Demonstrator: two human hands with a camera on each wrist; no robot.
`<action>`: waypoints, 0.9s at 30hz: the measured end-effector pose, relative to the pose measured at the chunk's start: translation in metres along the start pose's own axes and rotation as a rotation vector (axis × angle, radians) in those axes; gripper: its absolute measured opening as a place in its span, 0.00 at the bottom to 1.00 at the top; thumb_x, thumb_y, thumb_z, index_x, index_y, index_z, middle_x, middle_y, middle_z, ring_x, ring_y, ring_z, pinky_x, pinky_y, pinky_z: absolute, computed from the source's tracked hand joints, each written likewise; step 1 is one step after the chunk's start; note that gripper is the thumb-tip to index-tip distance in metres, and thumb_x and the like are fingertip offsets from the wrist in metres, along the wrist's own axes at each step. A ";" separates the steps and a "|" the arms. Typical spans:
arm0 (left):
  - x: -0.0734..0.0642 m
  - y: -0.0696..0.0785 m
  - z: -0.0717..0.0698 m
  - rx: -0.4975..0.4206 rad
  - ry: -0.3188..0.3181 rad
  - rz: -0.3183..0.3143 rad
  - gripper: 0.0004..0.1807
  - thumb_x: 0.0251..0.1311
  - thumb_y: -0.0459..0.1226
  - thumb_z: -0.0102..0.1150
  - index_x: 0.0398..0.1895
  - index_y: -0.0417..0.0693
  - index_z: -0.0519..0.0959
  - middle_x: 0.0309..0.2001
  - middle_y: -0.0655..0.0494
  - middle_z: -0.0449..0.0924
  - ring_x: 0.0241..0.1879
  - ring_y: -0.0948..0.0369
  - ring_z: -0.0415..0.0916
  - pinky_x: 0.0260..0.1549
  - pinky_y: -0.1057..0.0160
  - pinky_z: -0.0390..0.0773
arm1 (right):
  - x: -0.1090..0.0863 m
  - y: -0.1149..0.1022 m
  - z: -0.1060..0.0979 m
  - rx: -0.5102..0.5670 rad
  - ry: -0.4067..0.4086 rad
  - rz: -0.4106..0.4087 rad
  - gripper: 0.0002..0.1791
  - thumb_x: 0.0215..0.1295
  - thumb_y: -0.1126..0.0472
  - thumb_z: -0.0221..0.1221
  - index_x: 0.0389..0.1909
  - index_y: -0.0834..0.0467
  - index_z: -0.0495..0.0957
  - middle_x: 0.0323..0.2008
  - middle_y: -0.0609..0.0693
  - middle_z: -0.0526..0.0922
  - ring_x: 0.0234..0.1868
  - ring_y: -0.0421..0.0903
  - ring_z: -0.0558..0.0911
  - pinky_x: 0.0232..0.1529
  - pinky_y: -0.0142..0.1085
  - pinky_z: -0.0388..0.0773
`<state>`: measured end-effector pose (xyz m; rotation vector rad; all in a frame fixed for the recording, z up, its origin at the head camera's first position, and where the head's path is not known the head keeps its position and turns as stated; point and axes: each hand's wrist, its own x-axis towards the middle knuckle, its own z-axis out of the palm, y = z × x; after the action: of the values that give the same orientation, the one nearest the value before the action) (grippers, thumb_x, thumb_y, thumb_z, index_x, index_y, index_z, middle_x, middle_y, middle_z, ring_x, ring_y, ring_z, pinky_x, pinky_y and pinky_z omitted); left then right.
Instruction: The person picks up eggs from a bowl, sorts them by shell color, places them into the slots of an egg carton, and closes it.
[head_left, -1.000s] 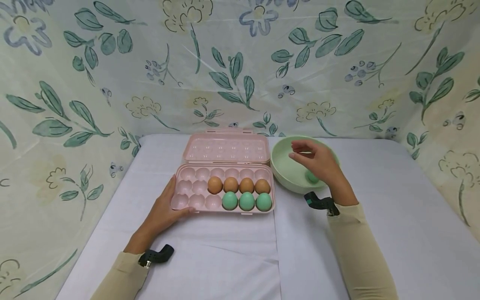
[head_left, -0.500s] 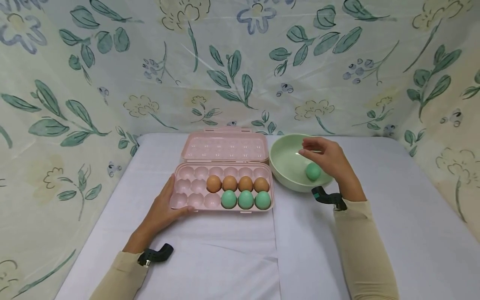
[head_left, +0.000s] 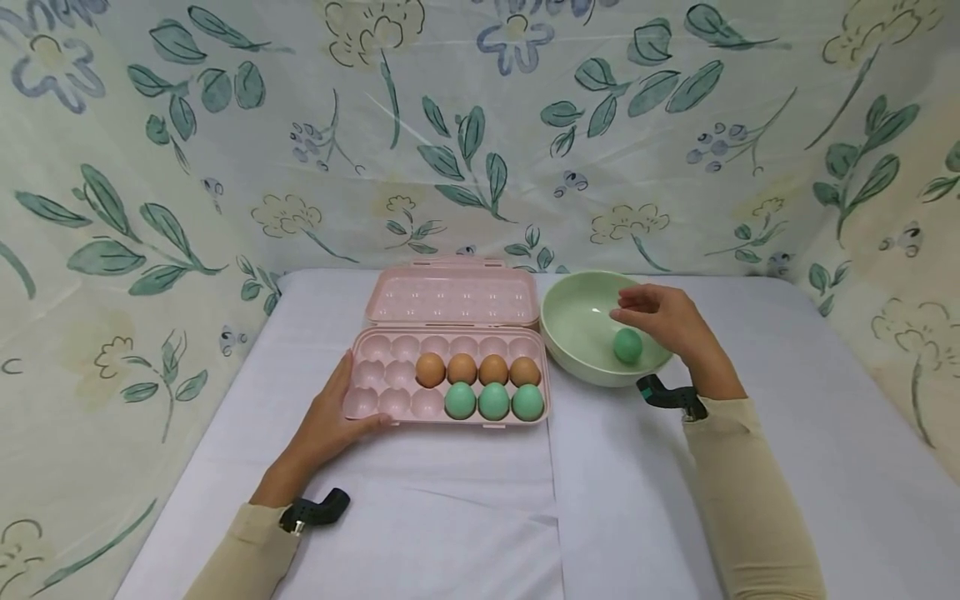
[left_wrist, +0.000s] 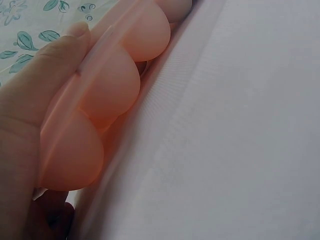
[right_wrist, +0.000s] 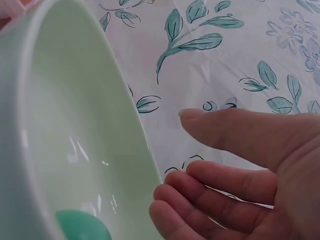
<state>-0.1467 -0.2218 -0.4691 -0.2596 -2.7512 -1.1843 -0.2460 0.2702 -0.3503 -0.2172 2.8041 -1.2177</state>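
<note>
My left hand [head_left: 326, 421] grips the left end of a pink egg carton [head_left: 411, 423], thumb along its front edge; in the left wrist view the thumb [left_wrist: 55, 60] lies over the rim above the rounded cups. A row of several brown eggs [head_left: 462, 369] sits in the middle row of the carton, with three green eggs [head_left: 493, 402] in front. My right hand [head_left: 670, 321] holds nothing and hovers over the right rim of a light green bowl [head_left: 573, 321], fingers and thumb apart. A single green egg [head_left: 627, 345] lies in the bowl.
The carton's lid [head_left: 453, 296] is folded back behind its base. A white cloth [head_left: 450, 517] covers the table, and floral fabric [head_left: 465, 133] hangs at the back and sides.
My right hand has moved to the right across the bowl, so the green egg inside now shows fully. My left hand stays on the egg carton.
</note>
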 end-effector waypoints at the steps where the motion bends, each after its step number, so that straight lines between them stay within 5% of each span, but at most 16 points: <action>1: 0.000 0.000 0.000 -0.001 0.000 0.001 0.69 0.39 0.57 0.75 0.78 0.55 0.37 0.77 0.55 0.43 0.72 0.50 0.51 0.63 0.40 0.60 | 0.001 0.001 0.000 -0.008 -0.010 0.007 0.36 0.62 0.42 0.62 0.63 0.63 0.70 0.56 0.62 0.77 0.59 0.58 0.74 0.63 0.55 0.64; 18: 0.002 0.000 0.003 -0.015 0.010 0.005 0.70 0.38 0.58 0.75 0.78 0.59 0.36 0.77 0.57 0.44 0.72 0.52 0.52 0.63 0.41 0.61 | 0.015 0.011 0.002 -0.143 -0.112 0.087 0.33 0.65 0.48 0.60 0.63 0.66 0.69 0.58 0.66 0.74 0.61 0.62 0.70 0.61 0.58 0.66; 27: 0.001 0.002 0.002 -0.010 0.012 -0.002 0.69 0.38 0.59 0.75 0.78 0.58 0.37 0.77 0.56 0.45 0.71 0.51 0.54 0.62 0.40 0.63 | 0.019 0.010 0.008 -0.140 -0.145 0.055 0.30 0.65 0.48 0.61 0.60 0.65 0.73 0.56 0.65 0.77 0.59 0.61 0.73 0.60 0.57 0.67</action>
<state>-0.1476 -0.2186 -0.4692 -0.2510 -2.7365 -1.1970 -0.2650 0.2682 -0.3634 -0.2250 2.7511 -0.9545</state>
